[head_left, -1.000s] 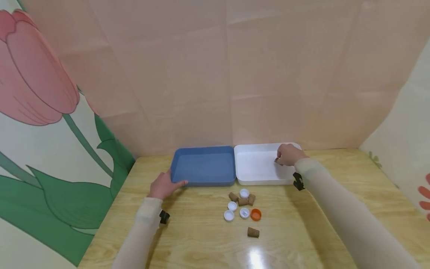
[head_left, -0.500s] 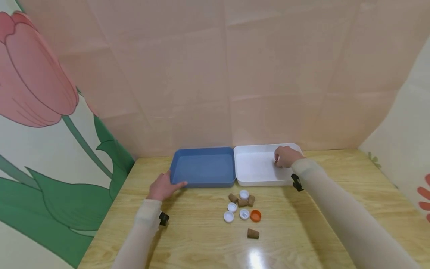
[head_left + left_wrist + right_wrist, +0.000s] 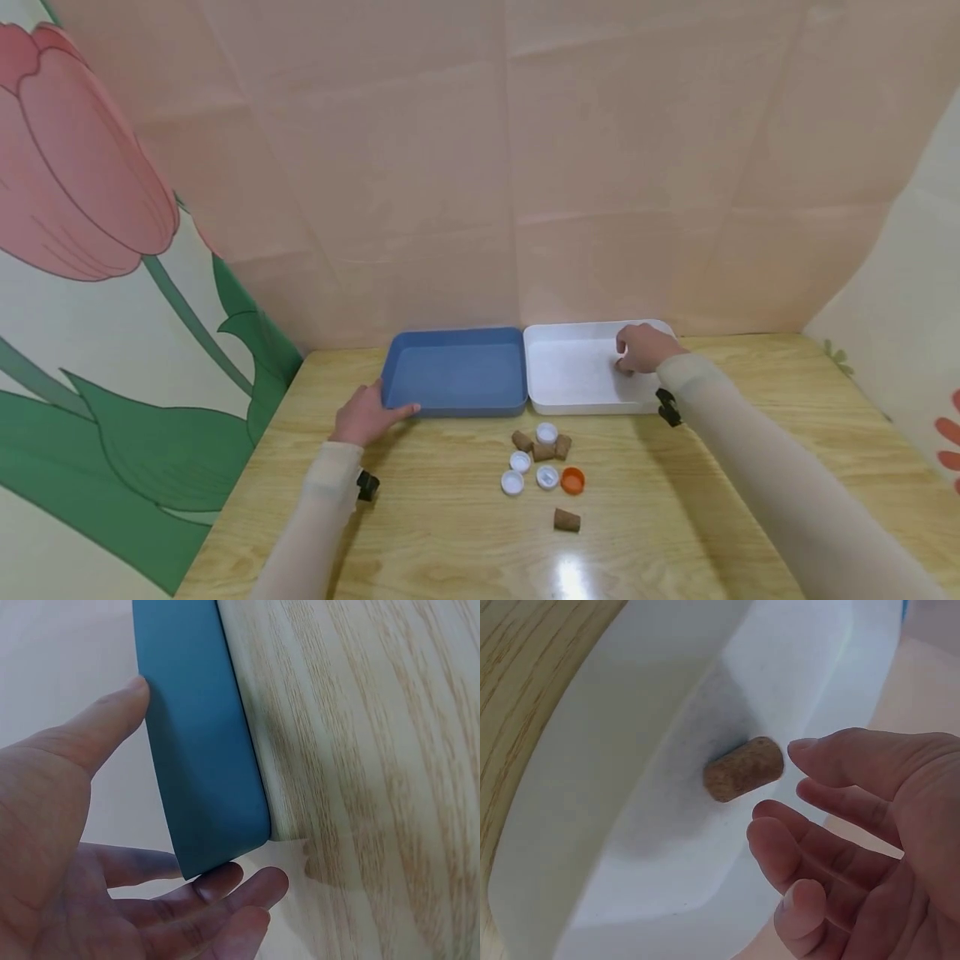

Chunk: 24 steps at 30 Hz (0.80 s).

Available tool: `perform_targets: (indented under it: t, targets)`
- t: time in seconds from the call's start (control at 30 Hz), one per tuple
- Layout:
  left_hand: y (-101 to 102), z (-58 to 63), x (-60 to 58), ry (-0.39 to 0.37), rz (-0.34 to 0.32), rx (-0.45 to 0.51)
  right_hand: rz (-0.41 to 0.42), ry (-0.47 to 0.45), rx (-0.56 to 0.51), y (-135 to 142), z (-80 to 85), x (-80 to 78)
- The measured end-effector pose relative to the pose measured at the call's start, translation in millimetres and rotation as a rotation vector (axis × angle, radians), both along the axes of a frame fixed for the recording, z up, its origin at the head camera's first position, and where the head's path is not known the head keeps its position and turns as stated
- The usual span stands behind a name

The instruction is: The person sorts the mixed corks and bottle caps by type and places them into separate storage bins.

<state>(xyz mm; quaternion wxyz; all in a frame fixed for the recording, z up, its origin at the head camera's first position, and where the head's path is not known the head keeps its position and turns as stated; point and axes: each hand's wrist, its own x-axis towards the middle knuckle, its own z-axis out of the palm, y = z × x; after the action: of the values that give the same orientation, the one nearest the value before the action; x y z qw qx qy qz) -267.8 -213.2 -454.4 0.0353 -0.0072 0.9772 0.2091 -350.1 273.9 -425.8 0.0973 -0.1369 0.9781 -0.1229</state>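
My left hand (image 3: 366, 412) rests at the near left corner of a blue tray (image 3: 453, 412). In the left wrist view its thumb touches the rim of the tray wall (image 3: 199, 750), while relaxed fingers lie by the corner. Over the right part of a white tray (image 3: 566, 367) is my right hand (image 3: 647, 347). A brown cork (image 3: 744, 769) lies on its side on that tray's floor in the right wrist view. Thumb and fingers stand apart just beside the cork, holding nothing. From the head view, the hand mostly hides this cork.
In front of the trays, several white bottle caps (image 3: 512, 482), an orange cap (image 3: 573, 481) and several corks (image 3: 543, 452) are clustered on the wooden table (image 3: 435, 533). One cork (image 3: 567, 520) lies nearer me, apart from the group. The trays stand side by side near a pinkish backdrop (image 3: 420, 208).
A second ago a brown cork showed at my right fingertips; now it lies in the white tray with the fingers apart from it. My left hand stays at the blue tray's corner.
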Motion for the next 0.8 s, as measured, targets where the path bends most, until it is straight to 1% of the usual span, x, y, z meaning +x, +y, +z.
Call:
perform_targets:
  t: [0.1,0.2,0.3,0.43,0.53,0.63,0.7,0.8]
  targets:
    - [1,-0.3,-0.9,0.002,-0.005,0.002,0.021,0.037,-0.025,2,4.7,5.3]
    - [4,-0.4,-1.3,-0.001,-0.005,0.005,0.043,0.077,-0.048,1,11.4,16.2]
    - [6,0.6,-1.3,-0.004,-0.001,0.007,0.062,0.125,-0.056,-4,17.0,29.8]
    - [7,0.5,-1.6,-0.008,0.005,0.007,0.081,0.209,-0.061,-13,19.5,52.3]
    - [6,0.2,-2.1,-0.012,0.009,0.011,0.11,0.261,-0.058,-22,17.8,69.4]
    - [5,0.2,-2.4,-0.009,0.015,0.022,0.149,0.287,-0.067,-31,13.5,85.3]
    - [4,0.0,-2.0,-0.01,0.02,0.027,0.172,0.29,-0.083,-37,9.1,95.6]
    - [3,-0.7,-0.5,-0.017,0.026,0.038,0.195,0.269,-0.106,-45,0.4,109.6]
